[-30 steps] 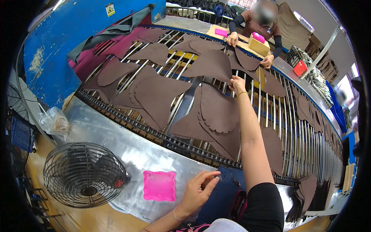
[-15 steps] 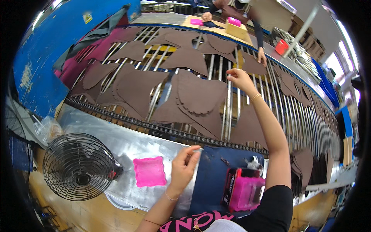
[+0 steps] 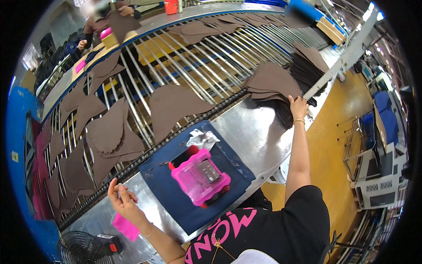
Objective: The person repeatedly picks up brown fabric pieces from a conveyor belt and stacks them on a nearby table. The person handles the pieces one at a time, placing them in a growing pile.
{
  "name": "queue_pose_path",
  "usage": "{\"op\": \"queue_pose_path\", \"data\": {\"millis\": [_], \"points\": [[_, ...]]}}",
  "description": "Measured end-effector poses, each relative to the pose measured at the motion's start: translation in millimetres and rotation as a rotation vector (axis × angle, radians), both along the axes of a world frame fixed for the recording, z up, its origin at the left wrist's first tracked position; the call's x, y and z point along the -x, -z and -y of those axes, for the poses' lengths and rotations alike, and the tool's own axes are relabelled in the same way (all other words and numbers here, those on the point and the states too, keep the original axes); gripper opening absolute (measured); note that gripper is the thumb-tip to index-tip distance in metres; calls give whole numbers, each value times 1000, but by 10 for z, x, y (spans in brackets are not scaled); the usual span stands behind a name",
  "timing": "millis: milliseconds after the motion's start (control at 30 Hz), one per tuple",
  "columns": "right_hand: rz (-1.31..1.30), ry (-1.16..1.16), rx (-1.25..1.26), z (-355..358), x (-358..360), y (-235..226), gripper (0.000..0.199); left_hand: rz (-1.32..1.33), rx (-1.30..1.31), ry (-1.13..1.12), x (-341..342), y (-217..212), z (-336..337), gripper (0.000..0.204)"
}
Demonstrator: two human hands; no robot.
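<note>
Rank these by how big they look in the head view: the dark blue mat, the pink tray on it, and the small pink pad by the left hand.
1. Dark blue mat, clearly largest.
2. Pink tray.
3. Pink pad, smallest, though the left hand hides part of it.

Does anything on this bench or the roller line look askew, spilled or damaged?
Little stands out. A crumpled white scrap of paper or plastic lies loose on the dark blue mat beside the pink plastic tray. The brown cut pieces lie at mixed angles.

right hand (image 3: 298, 107) grips stacked brown pieces (image 3: 274, 81); left hand (image 3: 121, 200) hovers over metal table (image 3: 259, 136).
</note>
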State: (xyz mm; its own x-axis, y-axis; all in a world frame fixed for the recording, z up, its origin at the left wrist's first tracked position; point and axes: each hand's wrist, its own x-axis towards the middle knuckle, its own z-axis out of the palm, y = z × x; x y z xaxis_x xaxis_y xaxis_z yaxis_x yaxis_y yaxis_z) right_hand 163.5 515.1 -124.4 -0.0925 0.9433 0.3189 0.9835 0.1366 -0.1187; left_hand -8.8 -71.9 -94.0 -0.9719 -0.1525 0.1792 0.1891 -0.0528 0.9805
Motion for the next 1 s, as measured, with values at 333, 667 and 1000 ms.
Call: {"op": "queue_pose_path", "data": {"millis": [333, 667, 1000], "points": [[12, -74, 46, -163, -119, -79, 46, -2, 50, -21, -142, -92, -238, 24], [-142, -144, 192, -777, -16, 31, 59, -20, 123, 14, -215, -192, -363, 21], [-65, -359, -21, -700, -105, -40, 59, 9, 107, 62, -232, -212, -421, 20]]}}
